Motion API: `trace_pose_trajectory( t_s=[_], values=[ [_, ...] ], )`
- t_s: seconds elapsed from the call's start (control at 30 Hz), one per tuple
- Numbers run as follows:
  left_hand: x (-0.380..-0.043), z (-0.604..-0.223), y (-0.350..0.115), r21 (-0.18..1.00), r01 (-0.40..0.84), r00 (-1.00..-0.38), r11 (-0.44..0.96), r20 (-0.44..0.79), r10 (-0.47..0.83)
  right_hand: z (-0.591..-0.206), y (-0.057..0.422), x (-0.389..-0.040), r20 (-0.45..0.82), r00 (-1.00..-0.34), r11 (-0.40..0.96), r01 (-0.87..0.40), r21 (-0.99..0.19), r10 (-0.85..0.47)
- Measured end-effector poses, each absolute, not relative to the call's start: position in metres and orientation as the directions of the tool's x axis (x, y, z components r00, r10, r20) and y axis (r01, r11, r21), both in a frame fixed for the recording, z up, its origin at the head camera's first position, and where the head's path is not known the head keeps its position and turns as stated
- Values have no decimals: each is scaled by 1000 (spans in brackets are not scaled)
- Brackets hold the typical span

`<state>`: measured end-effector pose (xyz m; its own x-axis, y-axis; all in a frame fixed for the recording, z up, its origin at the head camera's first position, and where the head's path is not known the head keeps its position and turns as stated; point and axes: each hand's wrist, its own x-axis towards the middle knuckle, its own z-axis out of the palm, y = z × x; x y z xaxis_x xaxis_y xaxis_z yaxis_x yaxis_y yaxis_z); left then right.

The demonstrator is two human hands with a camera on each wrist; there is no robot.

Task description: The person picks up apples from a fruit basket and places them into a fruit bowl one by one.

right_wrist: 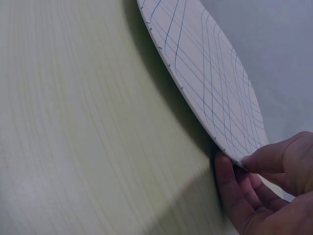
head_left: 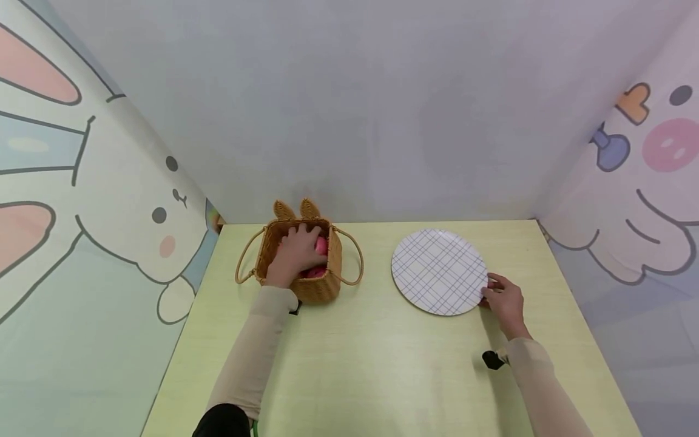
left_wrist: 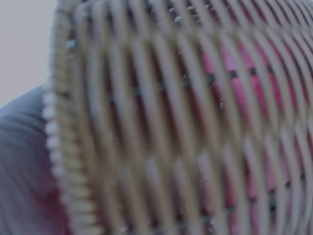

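A wicker basket [head_left: 317, 291] with two ear shapes at its back stands at the table's left. My left hand [head_left: 297, 250] reaches down into it among red-pink things [head_left: 321, 245]; whether its fingers hold one, I cannot tell. Through the weave in the left wrist view, pink patches [left_wrist: 249, 83] show, while the basket's side [left_wrist: 161, 127] hides the fingers. On the right lies a round white plate [head_left: 439, 272] with a blue crossed-line pattern. My right hand [head_left: 503, 301] pinches its right rim, thumb on top and fingers beneath, as the right wrist view shows.
Two looped handles [head_left: 357, 255] hang out to the basket's sides. The pale wooden table [head_left: 371, 364] ends at a plain grey wall [head_left: 371, 121]. Cartoon-printed panels [head_left: 120, 200] flank both sides. A small black device [head_left: 493, 360] sits at the right wrist.
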<state>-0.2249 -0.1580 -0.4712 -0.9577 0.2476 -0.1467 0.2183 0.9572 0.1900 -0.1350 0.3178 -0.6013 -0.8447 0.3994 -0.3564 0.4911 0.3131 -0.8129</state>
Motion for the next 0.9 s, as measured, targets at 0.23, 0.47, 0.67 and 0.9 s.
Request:
trace_pose_trajectory(
  t_s=[0.23, 0.47, 0.67, 0.9],
  values=[
    [-216, -447, -163, 217, 208, -963, 954, -123, 238, -599, 317, -134, -347, -855, 329, 479, -814, 386],
    [-206, -414, -156, 229, 229, -965, 946, -76, 251, -598, 316, -133, -321, -880, 366, 444, -818, 351],
    [-195, -385, -137, 242, 321, -945, 916, 13, 327, -598, 312, -130, -327, -884, 359, 440, -823, 334],
    [-189, -370, -108, 255, 386, -918, 887, 13, 396, -598, 306, -124, -343, -886, 338, 440, -832, 311]
  ],
)
